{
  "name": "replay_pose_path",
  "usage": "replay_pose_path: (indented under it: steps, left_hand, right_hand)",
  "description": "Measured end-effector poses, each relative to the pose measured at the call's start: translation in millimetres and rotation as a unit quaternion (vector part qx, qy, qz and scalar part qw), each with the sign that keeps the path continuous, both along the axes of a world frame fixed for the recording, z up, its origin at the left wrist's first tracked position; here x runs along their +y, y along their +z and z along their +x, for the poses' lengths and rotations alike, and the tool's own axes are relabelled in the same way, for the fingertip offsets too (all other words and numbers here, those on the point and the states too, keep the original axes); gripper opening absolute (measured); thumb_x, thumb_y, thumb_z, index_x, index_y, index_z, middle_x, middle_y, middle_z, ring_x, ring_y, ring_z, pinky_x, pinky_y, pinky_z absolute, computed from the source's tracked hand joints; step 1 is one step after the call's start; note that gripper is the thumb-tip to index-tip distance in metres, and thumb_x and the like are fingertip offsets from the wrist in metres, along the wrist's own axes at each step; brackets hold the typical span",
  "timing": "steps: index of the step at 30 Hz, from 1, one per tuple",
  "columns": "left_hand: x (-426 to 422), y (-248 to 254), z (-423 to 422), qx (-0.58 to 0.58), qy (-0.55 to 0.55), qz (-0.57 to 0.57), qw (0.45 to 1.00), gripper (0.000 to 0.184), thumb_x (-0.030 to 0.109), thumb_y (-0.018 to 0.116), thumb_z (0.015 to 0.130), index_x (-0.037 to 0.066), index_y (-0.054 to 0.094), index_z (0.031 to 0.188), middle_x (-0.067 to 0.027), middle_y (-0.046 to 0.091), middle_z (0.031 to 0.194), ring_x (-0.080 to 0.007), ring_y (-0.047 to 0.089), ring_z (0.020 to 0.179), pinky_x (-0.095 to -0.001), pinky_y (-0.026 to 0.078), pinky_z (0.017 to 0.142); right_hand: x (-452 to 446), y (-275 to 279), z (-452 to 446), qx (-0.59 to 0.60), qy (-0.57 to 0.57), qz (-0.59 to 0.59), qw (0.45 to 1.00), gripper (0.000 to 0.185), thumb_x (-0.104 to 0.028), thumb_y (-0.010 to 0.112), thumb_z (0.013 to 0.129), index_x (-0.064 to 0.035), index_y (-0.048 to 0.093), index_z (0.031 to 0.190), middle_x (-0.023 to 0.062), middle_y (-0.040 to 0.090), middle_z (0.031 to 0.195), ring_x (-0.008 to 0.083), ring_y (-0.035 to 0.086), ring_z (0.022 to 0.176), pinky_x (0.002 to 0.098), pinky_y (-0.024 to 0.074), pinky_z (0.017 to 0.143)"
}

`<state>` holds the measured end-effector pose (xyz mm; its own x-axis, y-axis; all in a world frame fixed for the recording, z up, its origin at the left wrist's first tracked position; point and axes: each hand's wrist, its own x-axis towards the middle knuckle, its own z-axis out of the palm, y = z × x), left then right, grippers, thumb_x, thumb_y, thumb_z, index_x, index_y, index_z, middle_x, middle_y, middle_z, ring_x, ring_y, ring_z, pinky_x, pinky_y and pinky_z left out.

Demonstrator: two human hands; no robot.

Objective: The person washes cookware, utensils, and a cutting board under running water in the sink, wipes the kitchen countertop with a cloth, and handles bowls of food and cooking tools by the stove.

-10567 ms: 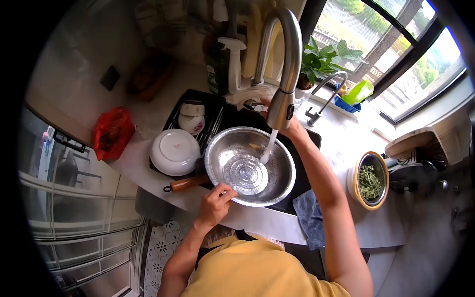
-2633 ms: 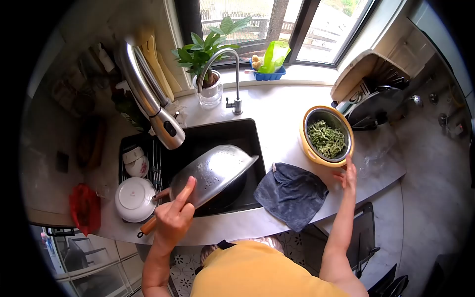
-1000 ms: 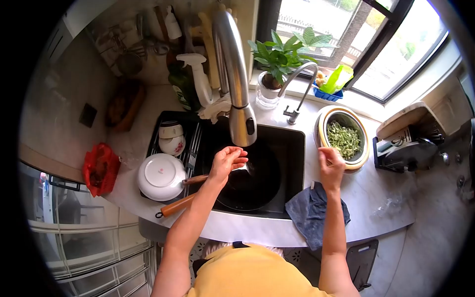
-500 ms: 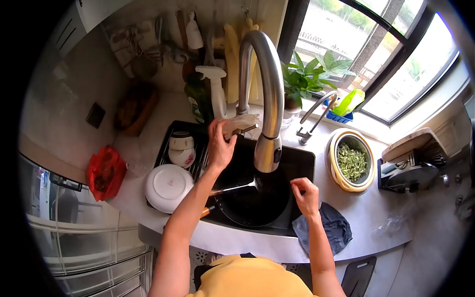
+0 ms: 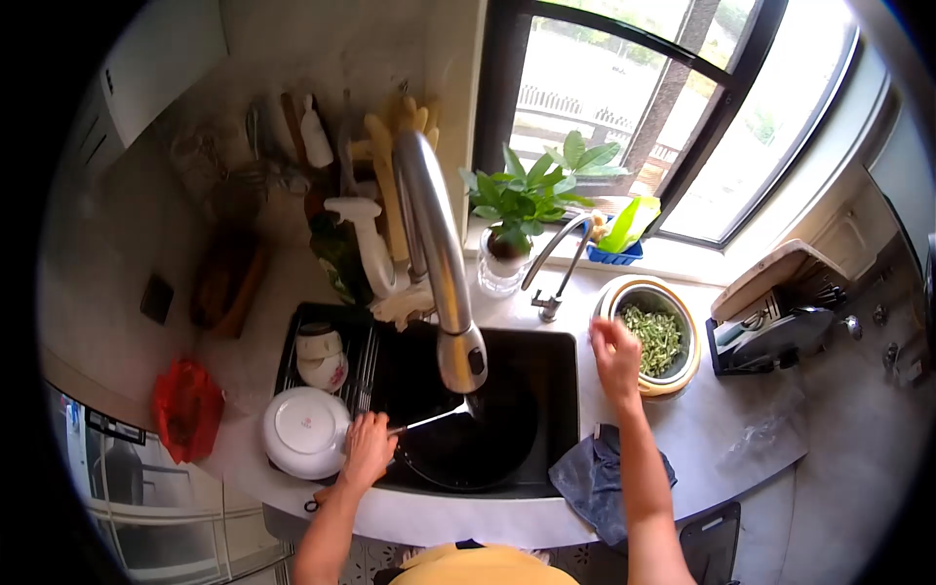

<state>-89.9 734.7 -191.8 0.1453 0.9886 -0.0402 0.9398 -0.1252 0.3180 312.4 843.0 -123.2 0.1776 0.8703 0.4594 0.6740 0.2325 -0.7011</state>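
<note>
My left hand (image 5: 369, 453) is closed at the handle of a spatula (image 5: 436, 419), beside an upturned white bowl (image 5: 306, 434). The spatula's head rests in a black wok (image 5: 473, 458) that sits in the dark sink (image 5: 561, 409). My right hand (image 5: 616, 359) hovers at the left edge of a pot of chopped greens (image 5: 655, 341), its fingers curled with nothing visible in them. Over the wok hangs the metal faucet (image 5: 460, 356). No water stream shows. A grey cloth (image 5: 590, 483) lies on the counter edge below my right hand.
A patterned cup (image 5: 322, 369) stands on the rack at the sink's left. Further left lies a red plastic bag (image 5: 187, 409). A spray bottle (image 5: 369, 244), a potted plant (image 5: 512, 239) and a small tap (image 5: 549, 307) line the back. A knife rack (image 5: 765, 341) stands right.
My left hand has left the faucet lever and moved down to the spatula handle. My right hand has moved from the sink's right edge to the pot of greens. The view has shifted right.
</note>
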Motion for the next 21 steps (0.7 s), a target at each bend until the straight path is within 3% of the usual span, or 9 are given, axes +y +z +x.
replay_pose_path:
  steps: [3, 6, 10, 11, 12, 15, 17, 19, 21]
  left_hand:
    - [-14.5, 9.1, -0.4, 0.013, 0.005, -0.019, 1.000, 0.028, 0.015, 0.072, 0.072, 0.002, 0.058, 0.093, -0.0163, 0.057, 0.093, -0.0335, 0.054, 0.095, -0.0446, 0.042, 0.082]
    - [-21.3, 10.5, 1.0, -0.032, 0.019, 0.006, 0.999, 0.032, 0.015, 0.073, 0.071, 0.001, 0.059, 0.096, -0.0158, 0.057, 0.101, -0.0334, 0.053, 0.099, -0.0440, 0.041, 0.087]
    - [-20.6, 18.4, 1.7, -0.077, 0.055, 0.029, 0.995, 0.032, 0.015, 0.073, 0.071, 0.003, 0.061, 0.098, -0.0139, 0.058, 0.107, -0.0327, 0.054, 0.100, -0.0427, 0.042, 0.088]
    - [-16.5, 25.5, 2.3, -0.088, 0.070, 0.018, 0.993, 0.031, 0.015, 0.073, 0.072, 0.003, 0.061, 0.098, -0.0135, 0.059, 0.105, -0.0329, 0.056, 0.098, -0.0423, 0.044, 0.086]
    - [-17.5, 33.9, 5.4, -0.101, 0.084, 0.004, 0.991, 0.030, 0.015, 0.073, 0.072, 0.003, 0.061, 0.098, -0.0130, 0.060, 0.102, -0.0330, 0.058, 0.095, -0.0419, 0.045, 0.084]
    - [-13.3, 47.0, 11.8, -0.125, 0.107, 0.000, 0.986, 0.028, 0.014, 0.072, 0.073, 0.003, 0.061, 0.097, -0.0135, 0.061, 0.098, -0.0340, 0.060, 0.090, -0.0412, 0.047, 0.080]
    - [-15.1, 39.2, 10.4, -0.138, 0.114, 0.004, 0.984, 0.026, 0.014, 0.070, 0.075, 0.004, 0.061, 0.097, -0.0126, 0.062, 0.097, -0.0344, 0.062, 0.087, -0.0407, 0.050, 0.074]
    - [-13.0, 39.5, 14.8, -0.155, 0.110, 0.015, 0.982, 0.023, 0.013, 0.069, 0.077, 0.004, 0.061, 0.097, -0.0126, 0.062, 0.098, -0.0341, 0.061, 0.088, -0.0410, 0.050, 0.075]
    - [-8.5, 43.3, 20.6, -0.181, 0.105, 0.025, 0.978, 0.022, 0.010, 0.068, 0.078, 0.003, 0.061, 0.098, -0.0129, 0.062, 0.098, -0.0337, 0.062, 0.089, -0.0403, 0.050, 0.075]
  right_hand:
    - [102.8, 11.8, 21.0, -0.024, -0.021, 0.040, 0.999, 0.010, -0.007, 0.059, 0.082, -0.0024, 0.066, 0.089, 0.0150, 0.065, 0.080, 0.0285, 0.064, 0.071, 0.0364, 0.0489, 0.066]
    - [194.4, 0.8, 44.7, -0.171, -0.074, 0.018, 0.982, 0.017, -0.009, 0.052, 0.084, -0.0009, 0.065, 0.092, 0.0218, 0.062, 0.099, 0.0362, 0.062, 0.088, 0.0426, 0.0487, 0.082]
    - [286.9, -43.9, 65.6, -0.256, -0.169, -0.093, 0.947, 0.027, -0.020, 0.047, 0.089, -0.0020, 0.066, 0.096, 0.0235, 0.062, 0.102, 0.0353, 0.061, 0.099, 0.0406, 0.0494, 0.086]
    - [293.4, -34.5, 55.6, -0.325, -0.204, -0.165, 0.909, 0.029, -0.020, 0.046, 0.089, -0.0023, 0.066, 0.100, 0.0214, 0.063, 0.103, 0.0352, 0.062, 0.098, 0.0391, 0.0505, 0.086]
    - [287.2, -27.0, 57.4, -0.362, -0.151, -0.194, 0.899, 0.031, -0.020, 0.046, 0.089, -0.0022, 0.065, 0.105, 0.0213, 0.063, 0.103, 0.0347, 0.063, 0.097, 0.0386, 0.0515, 0.085]
    - [314.9, -45.8, 67.1, -0.311, -0.211, -0.202, 0.905, 0.031, -0.023, 0.045, 0.092, -0.0020, 0.062, 0.106, 0.0214, 0.064, 0.100, 0.0326, 0.063, 0.098, 0.0399, 0.0529, 0.081]
    - [301.6, -19.2, 55.8, -0.280, -0.208, -0.207, 0.914, 0.039, -0.034, 0.047, 0.092, -0.0009, 0.056, 0.112, 0.0209, 0.065, 0.096, 0.0331, 0.065, 0.091, 0.0416, 0.0534, 0.077]
    - [315.7, -36.8, 67.4, -0.267, -0.216, -0.152, 0.927, 0.050, -0.042, 0.049, 0.089, -0.0003, 0.050, 0.116, 0.0203, 0.065, 0.095, 0.0348, 0.066, 0.087, 0.0442, 0.0528, 0.077]
    - [313.7, -24.5, 66.0, -0.126, -0.235, -0.159, 0.951, 0.059, -0.051, 0.048, 0.086, 0.0034, 0.049, 0.108, 0.0248, 0.064, 0.097, 0.0399, 0.064, 0.090, 0.0474, 0.0500, 0.077]
